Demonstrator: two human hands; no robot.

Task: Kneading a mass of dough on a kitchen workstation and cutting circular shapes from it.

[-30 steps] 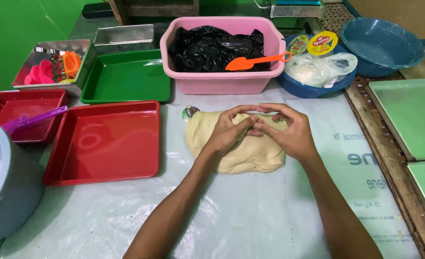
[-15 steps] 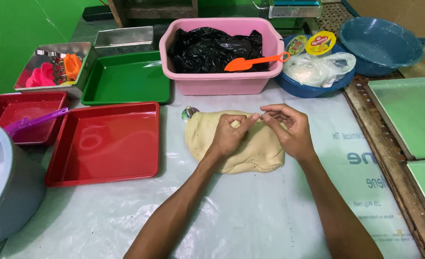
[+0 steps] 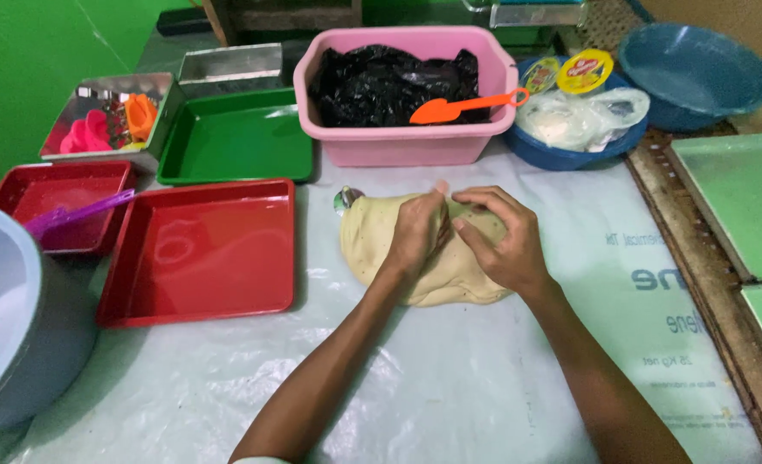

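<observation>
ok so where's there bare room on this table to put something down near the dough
Bare plastic sheet lies in front of the dough, between the forearms and toward the near edge, and right of the right hand up to the wooden strip. Crowded: the large red tray to the left, the pink tub and blue basin behind. The left hand rests on the dough.

Your dough (image 3: 381, 245) sits mid-table on the plastic sheet (image 3: 449, 387), with both your hands on top, left hand (image 3: 417, 232) right beside the right hand (image 3: 501, 241). Just left of the dough is a big tray (image 3: 200, 249), and a smaller tray (image 3: 58, 202) further left. Behind the dough there's a tub (image 3: 407, 146) with a scoop (image 3: 462, 106) lying across it. A bucket (image 3: 7, 318) sits at your far left.
</observation>
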